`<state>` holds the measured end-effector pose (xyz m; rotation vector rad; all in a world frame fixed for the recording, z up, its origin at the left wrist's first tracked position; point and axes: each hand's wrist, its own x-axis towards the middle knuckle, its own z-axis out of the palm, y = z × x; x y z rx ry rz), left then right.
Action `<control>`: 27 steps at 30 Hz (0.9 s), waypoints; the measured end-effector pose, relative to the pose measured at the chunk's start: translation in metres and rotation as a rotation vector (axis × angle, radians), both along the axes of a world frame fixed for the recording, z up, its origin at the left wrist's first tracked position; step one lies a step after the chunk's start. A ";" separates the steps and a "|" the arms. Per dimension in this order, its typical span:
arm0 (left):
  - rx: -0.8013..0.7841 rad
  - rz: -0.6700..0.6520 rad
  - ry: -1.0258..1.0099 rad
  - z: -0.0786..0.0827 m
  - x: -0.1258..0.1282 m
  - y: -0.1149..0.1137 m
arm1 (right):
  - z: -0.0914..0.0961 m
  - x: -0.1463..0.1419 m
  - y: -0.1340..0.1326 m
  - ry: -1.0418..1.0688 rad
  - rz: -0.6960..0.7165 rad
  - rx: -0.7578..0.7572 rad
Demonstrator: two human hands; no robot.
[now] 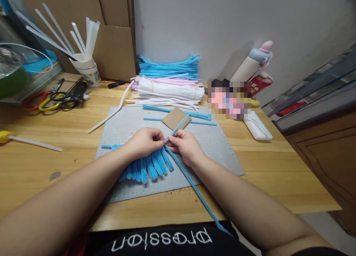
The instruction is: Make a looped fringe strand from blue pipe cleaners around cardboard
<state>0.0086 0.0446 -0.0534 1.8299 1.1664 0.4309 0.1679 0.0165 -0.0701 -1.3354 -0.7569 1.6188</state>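
The blue pipe cleaner [194, 186] is pinched at the fingertips of both our hands, in the middle of the view. The table [278, 178] spreads beneath our work, its near edge running just in front of us. On it lies the grey mat [222, 150], its lower left corner close to that edge; we see a stretch of open mat between our right hand [186, 146] and its right edge. From our fingers, one blue length slants away and to the right, while another runs down and to the right, past the table's near edge to our clothing. We cannot tell if both lengths are one piece. The looped blue fringe [147, 168] lies beside and below our left hand [146, 141], its loops pointing toward us. The cardboard square [172, 118] sits just beyond our fingers, corner toward us, under the upper length's tip.
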 end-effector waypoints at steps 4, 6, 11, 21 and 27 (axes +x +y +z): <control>0.018 -0.001 0.031 -0.001 0.001 0.001 | 0.001 -0.001 0.000 -0.011 -0.011 -0.018; 0.032 -0.007 0.048 -0.002 0.001 0.002 | 0.001 -0.002 0.000 -0.013 -0.018 -0.020; 0.058 -0.031 0.060 -0.004 0.001 0.003 | 0.002 -0.005 -0.001 -0.006 -0.035 -0.011; 0.081 -0.052 0.093 -0.001 0.001 0.003 | 0.001 -0.006 -0.001 -0.017 -0.048 0.000; 0.087 -0.065 0.088 -0.003 0.000 0.001 | 0.000 -0.005 -0.003 -0.032 -0.034 0.031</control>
